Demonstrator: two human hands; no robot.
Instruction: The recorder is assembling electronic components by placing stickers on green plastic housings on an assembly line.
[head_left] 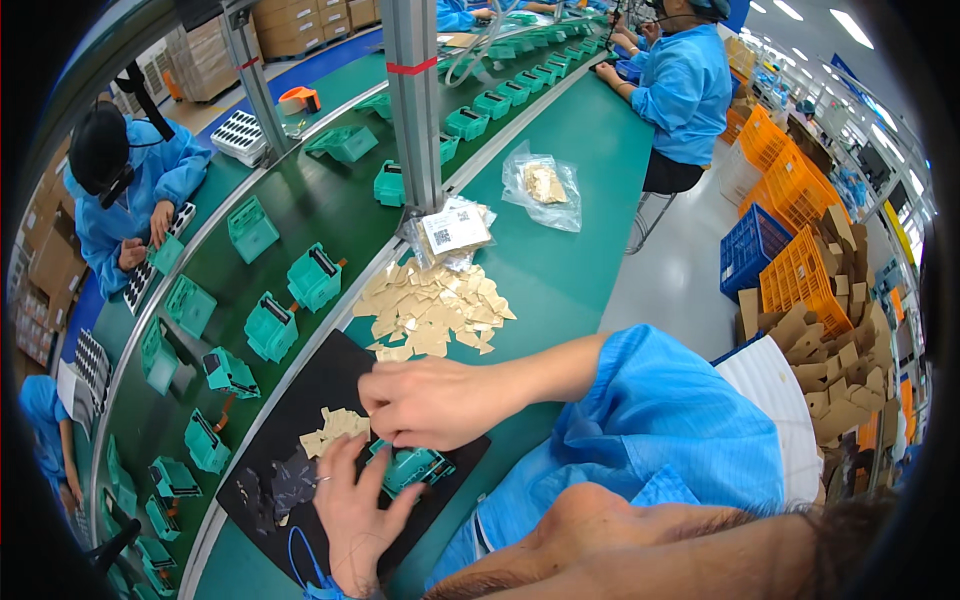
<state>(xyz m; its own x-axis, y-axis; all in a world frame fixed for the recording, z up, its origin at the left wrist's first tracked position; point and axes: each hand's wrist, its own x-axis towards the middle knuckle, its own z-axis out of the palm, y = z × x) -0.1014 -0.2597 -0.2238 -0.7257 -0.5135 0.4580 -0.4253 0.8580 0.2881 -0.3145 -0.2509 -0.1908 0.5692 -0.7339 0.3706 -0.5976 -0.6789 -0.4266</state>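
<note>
On a black mat [330, 385] lies a teal plastic housing [418, 468] with dark parts along its edge. My left hand [352, 500] rests at its left side, fingers spread; index finger and thumb lie close to the housing without visibly closing on it. Over the housing's far edge, my right hand [430, 402] is curled with fingertips pressed together; whatever they pinch is hidden. A small heap of beige cut pieces [335, 428] sits just beyond my left fingertips. Black scraps [285, 488] lie left of that hand. A blue cord [305, 555] runs at my left wrist.
A large pile of beige pieces [432, 308] lies beyond the mat, beside bagged packs [455, 235] and a metal post [412, 110]. Another clear bag [543, 185] lies farther off. Teal housings [270, 325] line the green conveyor [330, 210]. Co-workers [685, 85] in blue sit nearby.
</note>
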